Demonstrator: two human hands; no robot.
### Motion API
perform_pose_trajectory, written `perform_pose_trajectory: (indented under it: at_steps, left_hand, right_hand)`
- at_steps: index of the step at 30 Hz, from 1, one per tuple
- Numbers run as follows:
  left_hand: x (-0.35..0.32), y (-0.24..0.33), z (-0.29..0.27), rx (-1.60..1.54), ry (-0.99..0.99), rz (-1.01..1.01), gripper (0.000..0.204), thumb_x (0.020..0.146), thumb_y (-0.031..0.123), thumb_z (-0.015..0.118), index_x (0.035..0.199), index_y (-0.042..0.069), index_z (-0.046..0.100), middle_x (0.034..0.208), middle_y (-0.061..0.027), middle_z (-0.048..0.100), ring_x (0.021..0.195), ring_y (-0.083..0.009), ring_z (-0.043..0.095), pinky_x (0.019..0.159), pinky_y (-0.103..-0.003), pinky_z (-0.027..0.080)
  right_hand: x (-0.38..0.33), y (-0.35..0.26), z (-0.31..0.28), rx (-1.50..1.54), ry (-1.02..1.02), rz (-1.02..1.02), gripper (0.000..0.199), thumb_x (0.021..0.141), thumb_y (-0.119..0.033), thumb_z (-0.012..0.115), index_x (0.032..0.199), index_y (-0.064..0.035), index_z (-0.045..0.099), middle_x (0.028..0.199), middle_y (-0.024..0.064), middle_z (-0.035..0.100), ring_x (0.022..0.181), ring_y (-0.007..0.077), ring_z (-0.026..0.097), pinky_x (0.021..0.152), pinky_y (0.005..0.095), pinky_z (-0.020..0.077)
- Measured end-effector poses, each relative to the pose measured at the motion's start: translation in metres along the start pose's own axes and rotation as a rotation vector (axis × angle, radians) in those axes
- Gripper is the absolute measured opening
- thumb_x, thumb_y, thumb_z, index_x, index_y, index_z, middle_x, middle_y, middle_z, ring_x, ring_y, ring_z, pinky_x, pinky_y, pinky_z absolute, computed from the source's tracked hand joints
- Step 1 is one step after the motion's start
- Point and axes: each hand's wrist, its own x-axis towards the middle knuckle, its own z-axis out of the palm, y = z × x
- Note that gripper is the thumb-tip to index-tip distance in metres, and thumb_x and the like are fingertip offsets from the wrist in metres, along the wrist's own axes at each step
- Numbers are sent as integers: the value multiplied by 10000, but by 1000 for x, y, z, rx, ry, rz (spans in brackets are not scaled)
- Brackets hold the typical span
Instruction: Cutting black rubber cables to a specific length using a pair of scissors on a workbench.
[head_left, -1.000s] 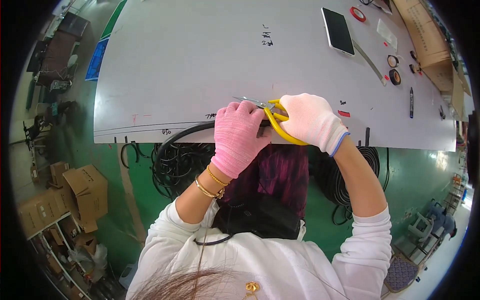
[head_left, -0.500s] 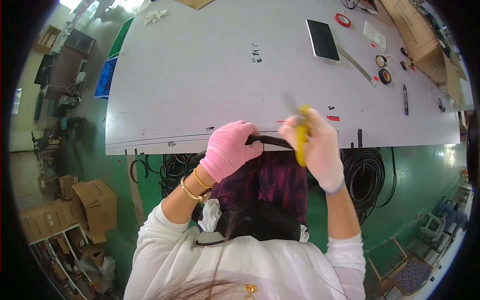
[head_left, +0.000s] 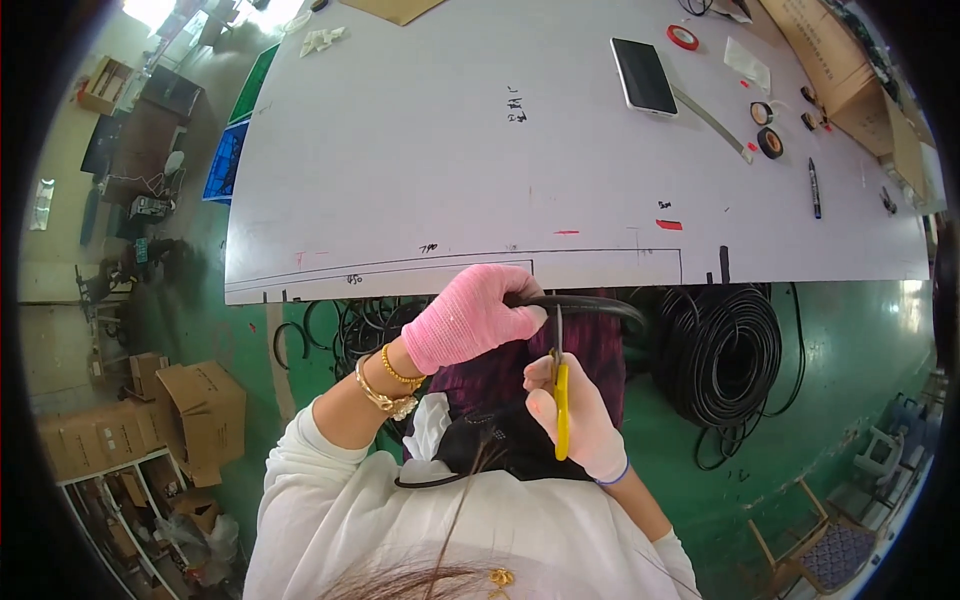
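Note:
My left hand (head_left: pixel 468 320), in a pink glove, is closed around a black hose (head_left: pixel 598 304) at the table's near edge. The hose's free length bends off to the right, over my lap. My right hand (head_left: pixel 590 422), in a pale glove with bare fingertips, grips yellow-handled scissors (head_left: pixel 562 412) below the hose. Their blades point away from me and reach the hose just right of my left hand. Whether the blades are around it or only against it, I cannot tell.
The pale table (head_left: pixel 420 170) carries drawn lines along its near edge. At its far right are a white phone-like device (head_left: pixel 645 78), tape rolls (head_left: pixel 769 143), a marker (head_left: pixel 815 188) and a cardboard box (head_left: pixel 835 75). A large black hose coil (head_left: pixel 722 350) lies on the green floor.
My right hand has come down and left with the scissors, from above the table edge to below the hose. My left hand, still on the hose, has shifted slightly right and nearer me.

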Motion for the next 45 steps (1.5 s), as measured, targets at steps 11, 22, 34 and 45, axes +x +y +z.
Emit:
perform_pose_trajectory:
  at_steps: [11, 22, 34, 45]
  left_hand:
    - [-5, 7, 3, 13, -15, 4, 199, 817, 135, 680, 889, -51, 683, 716, -100, 654, 673, -159, 609, 686, -314, 531]
    - [-2, 0, 0, 3, -35, -21, 200, 805, 120, 682, 928, -35, 652, 736, -81, 649, 642, -154, 570, 668, -324, 525]
    - [14, 9, -16, -612, -612, -55, 514, 807, -20, 504, 1317, 23, 557, 1216, -162, 708, 514, -32, 391, 459, -193, 349]
    - [2, 17, -23, -595, -528, -33, 436, 761, -67, 497, 1187, -18, 581, 1100, -182, 740, 516, -25, 404, 439, -196, 330]
  right_hand:
    - [0, 9, 6, -144, 44, -145, 304, 977, -256, 702, 1099, -35, 533, 908, 25, 530, 733, 88, 503, 669, 194, 445]
    - [-1, -1, 10, -144, 85, -100, 456, 955, -463, 697, 1012, -41, 535, 832, 19, 546, 670, 80, 508, 591, 220, 423]
    - [-14, -28, 15, 83, 114, 205, 383, 973, -393, 692, 967, -38, 548, 739, 35, 567, 560, 84, 512, 499, 218, 409]
    - [-30, 2, -20, -192, 614, -398, 290, 782, 78, 746, 1000, -23, 585, 886, 64, 612, 659, 109, 562, 591, 233, 488]
